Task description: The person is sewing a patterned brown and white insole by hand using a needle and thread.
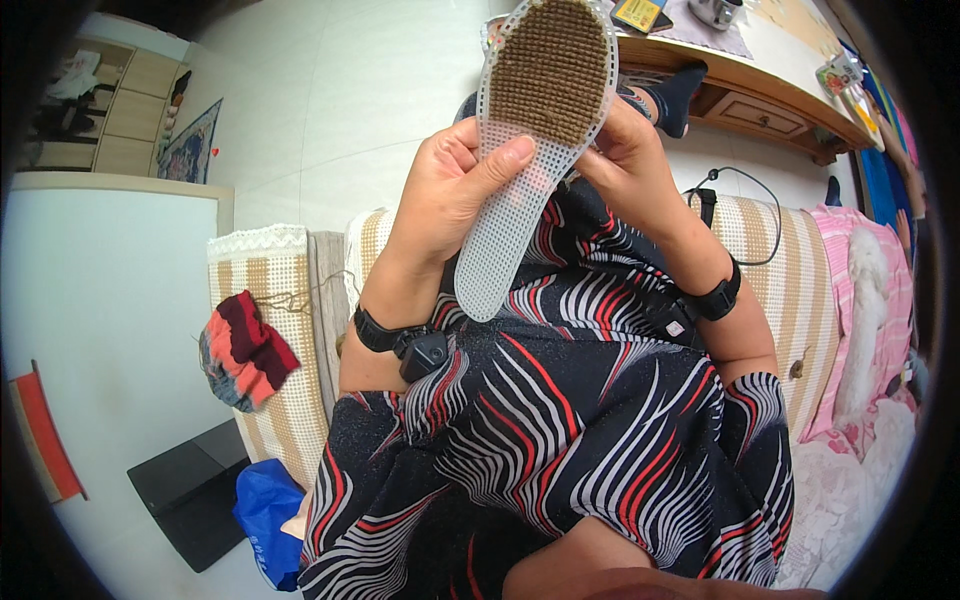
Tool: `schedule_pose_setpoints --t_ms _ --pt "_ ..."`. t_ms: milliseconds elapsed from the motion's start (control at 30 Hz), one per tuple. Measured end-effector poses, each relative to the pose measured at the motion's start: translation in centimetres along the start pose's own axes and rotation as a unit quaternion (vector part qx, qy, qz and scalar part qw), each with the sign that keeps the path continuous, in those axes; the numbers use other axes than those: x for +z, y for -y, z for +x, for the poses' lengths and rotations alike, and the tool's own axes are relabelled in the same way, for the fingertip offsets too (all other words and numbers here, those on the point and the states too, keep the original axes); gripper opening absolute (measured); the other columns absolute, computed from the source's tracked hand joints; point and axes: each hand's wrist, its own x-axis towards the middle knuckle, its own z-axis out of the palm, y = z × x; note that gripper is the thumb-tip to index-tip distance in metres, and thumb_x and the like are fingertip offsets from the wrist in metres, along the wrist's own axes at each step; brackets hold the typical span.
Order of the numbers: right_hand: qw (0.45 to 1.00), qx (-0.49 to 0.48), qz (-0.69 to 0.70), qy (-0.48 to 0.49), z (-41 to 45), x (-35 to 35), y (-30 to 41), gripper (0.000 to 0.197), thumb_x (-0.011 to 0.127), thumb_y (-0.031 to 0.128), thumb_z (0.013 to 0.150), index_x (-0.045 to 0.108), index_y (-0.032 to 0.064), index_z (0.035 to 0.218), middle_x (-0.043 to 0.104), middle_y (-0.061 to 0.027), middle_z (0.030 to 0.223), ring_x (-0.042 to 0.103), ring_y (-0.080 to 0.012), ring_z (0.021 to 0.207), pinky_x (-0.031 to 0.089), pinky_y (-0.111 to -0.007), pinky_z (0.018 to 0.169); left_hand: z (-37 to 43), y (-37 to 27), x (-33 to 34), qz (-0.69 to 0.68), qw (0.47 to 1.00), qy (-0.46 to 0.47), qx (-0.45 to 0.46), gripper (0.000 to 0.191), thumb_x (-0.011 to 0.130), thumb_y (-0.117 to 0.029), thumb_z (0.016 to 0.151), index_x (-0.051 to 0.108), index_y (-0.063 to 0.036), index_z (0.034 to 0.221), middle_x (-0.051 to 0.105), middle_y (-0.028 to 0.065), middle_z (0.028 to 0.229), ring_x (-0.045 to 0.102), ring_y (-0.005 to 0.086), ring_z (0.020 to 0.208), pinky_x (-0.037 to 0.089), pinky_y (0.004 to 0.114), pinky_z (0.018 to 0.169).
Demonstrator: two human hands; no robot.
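A white plastic mesh insole [499,240] is held up above the lap, slanting across the view. Brown yarn stitching [551,71] fills its wide upper part; the narrow lower part is bare mesh. My left hand [457,176] grips the insole's left edge at mid-length, its thumb lying flat on the mesh. On the right edge, just below the stitched part, my right hand [626,161] holds it, with the fingers partly hidden behind. No needle can be made out.
Multicoloured knitting [247,351] lies on the sofa arm [281,427] at left, with loose yarn near it. A wooden table [720,90] stands ahead at right, bearing a metal cup [716,11]. A black cable loop [776,225] and a white dog [862,322] are on the sofa at right.
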Motion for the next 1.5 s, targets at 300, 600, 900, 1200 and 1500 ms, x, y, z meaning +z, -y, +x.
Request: schedule_pose_setpoints --t_ms 300,600,900,1200,1500 --pt "0.988 0.129 0.082 -0.009 -0.1 1.0 0.7 0.028 0.056 -0.001 0.080 0.055 -0.0011 0.108 0.061 -0.0150 0.096 0.061 -0.0204 0.088 0.047 -0.029 0.077 0.0 0.3 -0.3 -0.022 0.999 -0.027 0.004 0.019 0.060 -0.011 0.087 0.060 0.0029 0.099 0.066 0.0073 0.087 0.062 0.0087 0.074 0.051 0.021 0.067" --pt "0.971 -0.139 -0.178 -0.078 1.7 -0.9 2.5 0.021 0.067 0.004 0.072 0.062 0.0042 0.092 0.059 -0.0083 0.088 0.059 -0.0220 0.077 0.047 -0.031 0.068 0.0 0.0 -1.1 -0.005 0.997 -0.067 0.049 0.019 0.059 -0.012 0.087 0.060 0.0017 0.101 0.066 0.0062 0.086 0.061 0.0090 0.071 0.050 0.021 0.066" --pt "0.944 -0.206 -0.255 0.035 3.0 0.9 2.6 0.021 0.063 0.009 0.068 0.057 0.0054 0.087 0.057 -0.0069 0.085 0.059 -0.0225 0.075 0.048 -0.031 0.062 -0.2 -0.7 -0.3 0.288 0.940 -0.074 0.166 0.015 0.057 -0.006 0.085 0.063 0.0025 0.096 0.062 0.0027 0.073 0.055 0.0062 0.065 0.044 0.022 0.059" --pt "0.956 0.108 0.271 0.008 2.5 -3.6 4.9 0.014 0.042 0.014 0.096 0.046 0.0010 0.100 0.059 -0.0051 0.073 0.053 -0.0076 0.055 0.045 -0.018 0.049 1.0 -1.2 -5.3 0.372 0.875 -0.229 0.207 0.020 0.062 -0.017 0.086 0.064 0.0019 0.091 0.064 0.0041 0.069 0.055 0.0073 0.058 0.043 0.021 0.053" --pt "0.823 0.108 0.398 -0.390 -6.1 -29.5 -7.9 0.027 0.046 0.007 0.093 0.047 -0.0052 0.116 0.054 -0.0056 0.079 0.050 -0.0089 0.061 0.049 -0.023 0.073 -4.2 -4.0 -13.8 0.417 0.767 -0.414 0.259 0.016 0.060 -0.013 0.087 0.063 0.0020 0.086 0.063 0.0031 0.073 0.053 0.0063 0.063 0.044 0.022 0.057"
